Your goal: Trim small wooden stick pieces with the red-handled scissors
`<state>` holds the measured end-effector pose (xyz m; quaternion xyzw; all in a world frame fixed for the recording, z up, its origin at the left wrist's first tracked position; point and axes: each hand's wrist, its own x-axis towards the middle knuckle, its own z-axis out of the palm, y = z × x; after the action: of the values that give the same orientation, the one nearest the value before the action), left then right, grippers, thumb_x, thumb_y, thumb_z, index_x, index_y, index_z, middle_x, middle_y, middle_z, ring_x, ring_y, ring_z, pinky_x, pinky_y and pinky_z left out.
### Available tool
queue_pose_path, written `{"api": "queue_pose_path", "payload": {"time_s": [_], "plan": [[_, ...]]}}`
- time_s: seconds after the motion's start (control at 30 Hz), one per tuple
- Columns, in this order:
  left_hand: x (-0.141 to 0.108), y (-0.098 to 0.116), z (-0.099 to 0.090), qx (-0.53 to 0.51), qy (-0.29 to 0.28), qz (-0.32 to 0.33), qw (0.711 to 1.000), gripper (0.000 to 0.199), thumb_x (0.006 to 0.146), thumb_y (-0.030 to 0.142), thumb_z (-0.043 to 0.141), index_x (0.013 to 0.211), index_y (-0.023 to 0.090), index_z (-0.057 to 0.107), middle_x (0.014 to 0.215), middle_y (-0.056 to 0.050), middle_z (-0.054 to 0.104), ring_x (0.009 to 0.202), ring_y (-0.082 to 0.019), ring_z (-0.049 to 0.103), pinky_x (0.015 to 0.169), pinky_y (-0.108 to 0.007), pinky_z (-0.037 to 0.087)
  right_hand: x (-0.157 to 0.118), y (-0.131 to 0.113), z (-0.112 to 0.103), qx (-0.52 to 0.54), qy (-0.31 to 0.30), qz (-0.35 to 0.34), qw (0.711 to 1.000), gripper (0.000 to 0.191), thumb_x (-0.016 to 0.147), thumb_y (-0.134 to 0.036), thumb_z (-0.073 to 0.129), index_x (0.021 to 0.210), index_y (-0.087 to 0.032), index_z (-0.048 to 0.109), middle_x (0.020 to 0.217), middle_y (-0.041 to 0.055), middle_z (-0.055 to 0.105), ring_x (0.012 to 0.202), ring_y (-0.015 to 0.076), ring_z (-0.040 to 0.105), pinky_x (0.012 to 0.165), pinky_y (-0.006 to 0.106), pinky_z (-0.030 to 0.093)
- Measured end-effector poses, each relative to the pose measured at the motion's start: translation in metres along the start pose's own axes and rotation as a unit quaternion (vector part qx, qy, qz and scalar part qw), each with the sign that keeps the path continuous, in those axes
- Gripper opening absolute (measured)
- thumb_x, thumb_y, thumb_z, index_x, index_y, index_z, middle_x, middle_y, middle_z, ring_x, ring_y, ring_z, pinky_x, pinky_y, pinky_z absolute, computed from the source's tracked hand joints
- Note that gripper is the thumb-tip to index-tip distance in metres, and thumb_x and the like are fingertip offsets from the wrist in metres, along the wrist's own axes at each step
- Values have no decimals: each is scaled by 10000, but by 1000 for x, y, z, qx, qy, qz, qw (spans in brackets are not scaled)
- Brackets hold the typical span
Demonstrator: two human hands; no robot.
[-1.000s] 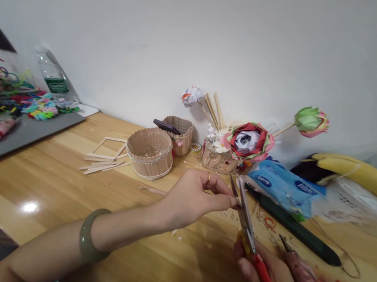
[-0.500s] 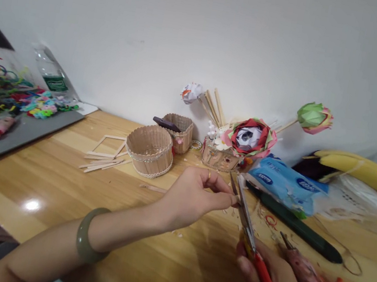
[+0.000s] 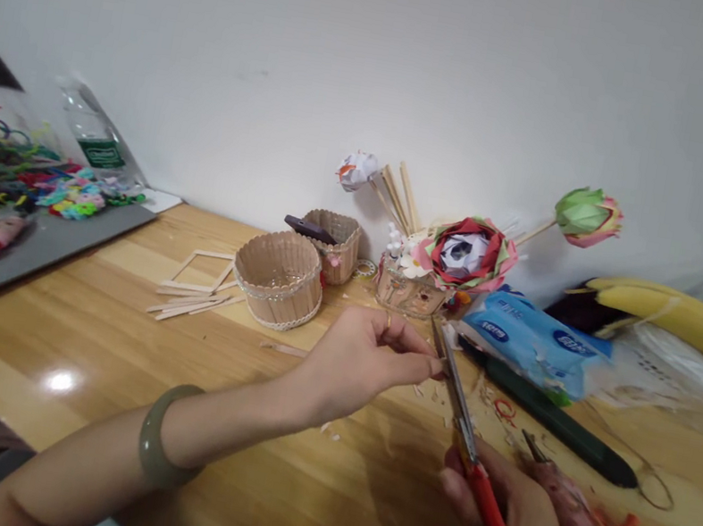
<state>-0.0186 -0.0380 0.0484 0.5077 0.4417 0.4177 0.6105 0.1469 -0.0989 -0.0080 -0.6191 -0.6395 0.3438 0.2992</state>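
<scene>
Scissors [image 3: 477,480] gripped in the right hand [image 3: 520,501] risk nicking the left hand [image 3: 365,361], whose fingertips [image 3: 432,368] pinch something indistinct immediately beside the blades [image 3: 460,405].

Glare [image 3: 60,381] dots the table [image 3: 91,426] and a soft shadow [image 3: 408,500] lies beside my right hand [image 3: 523,502], the side edges blurred.

I have the left forearm [image 3: 227,430] slanting in from lower left, left hand [image 3: 354,363] pinching thumb to forefinger at the tips; my remote right hand [image 3: 498,488] sits lower, fingers curled inward.
</scene>
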Motion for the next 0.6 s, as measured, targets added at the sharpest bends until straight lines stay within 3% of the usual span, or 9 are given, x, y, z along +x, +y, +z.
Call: {"api": "queue_pose_path", "payload": {"time_s": [0.2,0.33,0.6], "plan": [[3,1,-2,3,-15,-17,1000,65,629,184,658,658,126,654,623,3,621,596,-84,521,604,-220,435,5,-6,-8,-38,-15,29,999,412,676,-617,519,583,-219,475,537,5,547,521,169,515,483,277,400],[2,0,-2,16,-11,-8,1000,89,622,213,658,655,131,653,641,-1,625,613,-90,523,603,-218,438,4,-13,-12,-79,-50,17,995,323,761,-527,494,612,-240,502,506,4,557,479,188,550,436,289,421],[3,-1,-5,37,-7,7,999,67,641,193,619,624,137,653,628,-8,631,621,-107,547,608,-229,442,0,-22,-8,-36,-18,-18,999,232,798,-384,509,634,-229,561,566,14,612,549,214,598,500,307,472]]}}
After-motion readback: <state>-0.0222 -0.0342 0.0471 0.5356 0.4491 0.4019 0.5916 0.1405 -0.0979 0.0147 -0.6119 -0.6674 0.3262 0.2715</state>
